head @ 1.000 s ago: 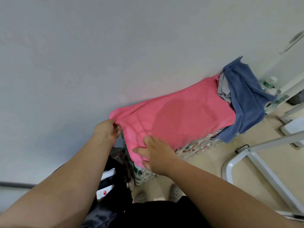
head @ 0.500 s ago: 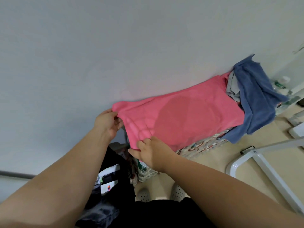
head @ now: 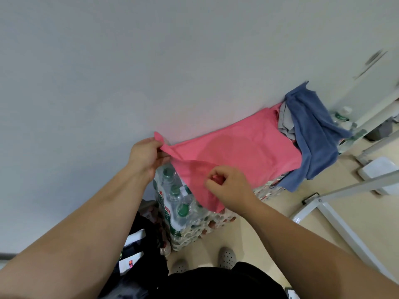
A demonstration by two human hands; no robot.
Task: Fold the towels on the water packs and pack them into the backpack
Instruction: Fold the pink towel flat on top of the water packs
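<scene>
A pink towel (head: pixel 244 147) lies spread over stacked water packs (head: pixel 179 203) against the wall. My left hand (head: pixel 146 156) pinches its far near-end corner and holds it lifted off the packs. My right hand (head: pixel 228 188) grips the near corner of the same end, fingers curled into the cloth. Bottle caps show where the towel is raised. A blue towel (head: pixel 313 137) hangs over the far end of the packs, with a grey towel (head: pixel 286 121) bunched between it and the pink one. A black backpack (head: pixel 140 244) stands on the floor left of the packs, partly hidden by my left arm.
The white wall runs right behind the packs. A white metal frame (head: pixel 336 219) stands on the beige floor to the right. Loose water bottles (head: pixel 343 117) and a white box (head: pixel 380 169) sit at the far right. My feet (head: pixel 225 256) are in front of the packs.
Both hands have lifted the near end of the pink towel off the packs, uncovering the bottles there. My right hand went from pressing on the cloth to gripping its corner.
</scene>
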